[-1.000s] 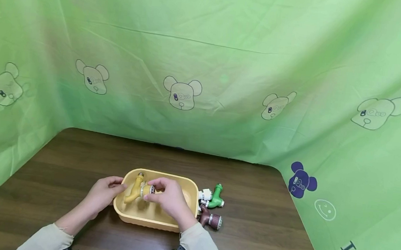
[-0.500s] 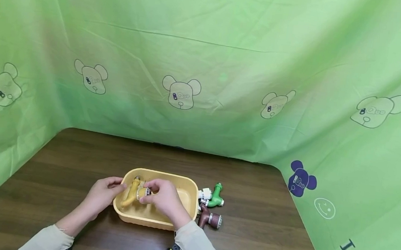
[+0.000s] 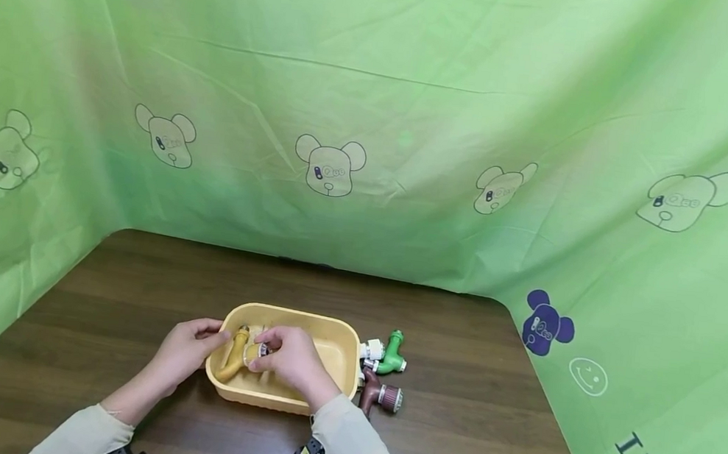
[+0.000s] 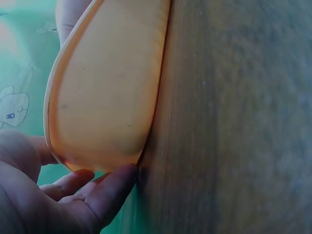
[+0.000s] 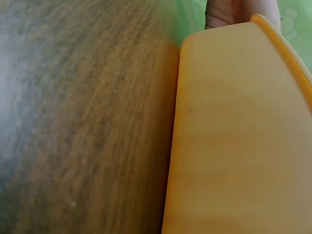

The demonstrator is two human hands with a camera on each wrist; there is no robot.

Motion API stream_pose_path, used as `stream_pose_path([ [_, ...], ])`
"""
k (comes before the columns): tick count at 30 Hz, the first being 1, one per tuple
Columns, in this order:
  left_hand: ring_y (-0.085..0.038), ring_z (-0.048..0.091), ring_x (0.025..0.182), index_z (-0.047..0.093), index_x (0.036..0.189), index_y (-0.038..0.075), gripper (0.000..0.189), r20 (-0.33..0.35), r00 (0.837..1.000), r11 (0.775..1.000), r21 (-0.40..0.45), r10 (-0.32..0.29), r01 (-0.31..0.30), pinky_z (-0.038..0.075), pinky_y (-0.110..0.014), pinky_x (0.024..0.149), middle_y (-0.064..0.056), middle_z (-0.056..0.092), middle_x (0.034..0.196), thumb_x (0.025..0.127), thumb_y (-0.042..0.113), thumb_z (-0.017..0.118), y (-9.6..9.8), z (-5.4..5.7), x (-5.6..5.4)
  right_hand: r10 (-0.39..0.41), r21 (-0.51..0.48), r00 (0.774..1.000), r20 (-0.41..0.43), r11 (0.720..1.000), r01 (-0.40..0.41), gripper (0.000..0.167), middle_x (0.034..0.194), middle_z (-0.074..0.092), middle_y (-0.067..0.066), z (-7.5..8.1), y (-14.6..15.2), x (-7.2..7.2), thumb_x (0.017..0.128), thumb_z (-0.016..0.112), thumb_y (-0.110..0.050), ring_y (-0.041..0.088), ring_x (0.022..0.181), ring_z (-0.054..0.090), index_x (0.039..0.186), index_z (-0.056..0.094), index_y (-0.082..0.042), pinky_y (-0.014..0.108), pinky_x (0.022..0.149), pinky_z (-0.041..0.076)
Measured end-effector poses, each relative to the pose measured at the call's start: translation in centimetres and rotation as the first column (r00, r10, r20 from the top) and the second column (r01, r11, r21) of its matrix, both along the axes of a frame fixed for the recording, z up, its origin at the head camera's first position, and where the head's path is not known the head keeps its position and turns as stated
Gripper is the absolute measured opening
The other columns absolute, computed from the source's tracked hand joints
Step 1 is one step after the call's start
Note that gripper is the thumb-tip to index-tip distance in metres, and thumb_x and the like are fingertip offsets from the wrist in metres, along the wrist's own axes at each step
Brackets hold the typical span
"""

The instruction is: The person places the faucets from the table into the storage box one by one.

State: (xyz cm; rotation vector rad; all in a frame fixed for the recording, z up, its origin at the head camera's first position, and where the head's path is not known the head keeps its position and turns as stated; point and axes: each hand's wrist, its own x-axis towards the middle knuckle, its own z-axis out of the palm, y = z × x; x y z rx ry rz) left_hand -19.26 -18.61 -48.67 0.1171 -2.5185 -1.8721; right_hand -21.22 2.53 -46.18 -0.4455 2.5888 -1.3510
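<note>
Tap (image 3: 234, 355) in tub (image 3: 332, 351), right hand (image 3: 292, 357) pinching it; left hand (image 3: 184, 353) holding tub.

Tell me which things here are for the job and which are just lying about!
Seemingly in the job:
yellow tap, in the right grip
yellow tub, in the left grip

Probably just lying about:
green tap
brown tap
white piece, partly hidden

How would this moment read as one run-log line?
left hand: grips yellow bin at left end | right hand: pinches yellow tap inside bin | green tap, maroon tap: on table, right of bin
</note>
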Motion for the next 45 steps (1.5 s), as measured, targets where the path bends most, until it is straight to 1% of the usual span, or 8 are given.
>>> stream_pose_path([
  [6,-0.019,0.069,0.097,0.068,0.122,-0.008,0.035,0.008,1.0,1.0,-0.012,0.002,-0.001,0.057,-0.02,0.073,-0.02,0.074,0.113,0.097,0.015,0.069,-0.24,-0.11,-0.12,0.009,0.001,1.0,0.005,1.0,-0.009,0.033,0.084,0.067,-0.007,-0.02,-0.15,0.05,0.07,0.093,-0.011,0.007,0.079,0.055,0.098,0.077,-0.015,0.026,0.074,0.048],
  [11,-0.018,0.07,0.093,0.067,0.124,-0.008,0.036,0.038,0.999,1.0,0.029,-0.001,0.0,0.06,-0.024,0.071,-0.02,0.073,0.113,0.097,0.015,0.07,-0.25,-0.13,0.0,0.013,0.021,1.0,0.013,1.0,-0.014,0.034,0.083,0.066,-0.008,-0.26,-0.17,0.04,0.069,0.093,-0.011,0.007,0.078,0.055,0.098,0.076,-0.016,0.025,0.073,0.047],
  [17,-0.018,0.07,0.088,0.066,0.124,-0.01,0.036,0.054,0.999,0.997,0.074,-0.01,0.006,0.062,-0.028,0.069,-0.019,0.073,0.11,0.097,0.014,0.069,-0.25,-0.14,-0.14,0.025,0.054,1.0,-0.01,0.998,-0.024,0.035,0.084,0.065,-0.007,-0.2,-0.15,0.09,0.068,0.094,-0.01,0.006,0.079,0.054,0.099,0.076,-0.013,0.024,0.073,0.047],
  [20,-0.017,0.071,0.088,0.065,0.124,-0.01,0.037,0.058,0.998,0.997,0.08,-0.011,0.007,0.062,-0.028,0.069,-0.019,0.073,0.111,0.097,0.013,0.069,-0.28,-0.18,-0.2,0.033,0.067,0.999,-0.017,0.997,-0.032,0.036,0.085,0.065,-0.007,-0.24,-0.18,0.09,0.068,0.094,-0.01,0.006,0.079,0.053,0.099,0.076,-0.013,0.024,0.073,0.047],
  [27,-0.019,0.071,0.089,0.065,0.125,-0.011,0.037,0.066,0.998,0.996,0.087,-0.015,0.009,0.062,-0.029,0.071,-0.02,0.072,0.111,0.097,0.014,0.069,-0.31,-0.18,-0.15,0.049,0.089,0.999,-0.01,0.995,-0.048,0.037,0.084,0.064,-0.007,-0.4,-0.22,0.05,0.068,0.093,-0.011,0.006,0.079,0.053,0.1,0.075,-0.013,0.024,0.073,0.047],
  [31,-0.019,0.071,0.09,0.064,0.125,-0.011,0.038,0.07,0.997,0.996,0.09,-0.018,0.012,0.063,-0.029,0.072,-0.021,0.072,0.113,0.097,0.014,0.069,-0.33,-0.26,-0.2,0.061,0.113,0.998,-0.027,0.992,-0.057,0.036,0.084,0.064,-0.008,-0.44,-0.2,0.06,0.068,0.093,-0.011,0.005,0.079,0.053,0.099,0.075,-0.013,0.023,0.074,0.047],
  [37,-0.019,0.072,0.09,0.064,0.126,-0.012,0.039,0.075,0.997,0.995,0.104,-0.018,0.01,0.063,-0.03,0.072,-0.021,0.072,0.112,0.097,0.013,0.068,-0.34,-0.3,-0.29,0.077,0.133,0.995,-0.056,0.989,-0.069,0.036,0.081,0.063,-0.008,-0.38,-0.26,0.09,0.067,0.093,-0.01,0.006,0.076,0.052,0.098,0.075,-0.012,0.023,0.07,0.046],
  [45,-0.018,0.071,0.088,0.065,0.125,-0.012,0.039,0.062,0.998,0.997,0.081,-0.011,0.006,0.063,-0.029,0.071,-0.021,0.072,0.112,0.096,0.015,0.069,-0.24,-0.16,-0.06,0.085,0.178,0.994,-0.072,0.981,-0.072,0.037,0.083,0.065,-0.008,-0.65,-0.45,-0.1,0.066,0.094,-0.011,0.006,0.077,0.052,0.098,0.076,-0.012,0.023,0.072,0.046],
])
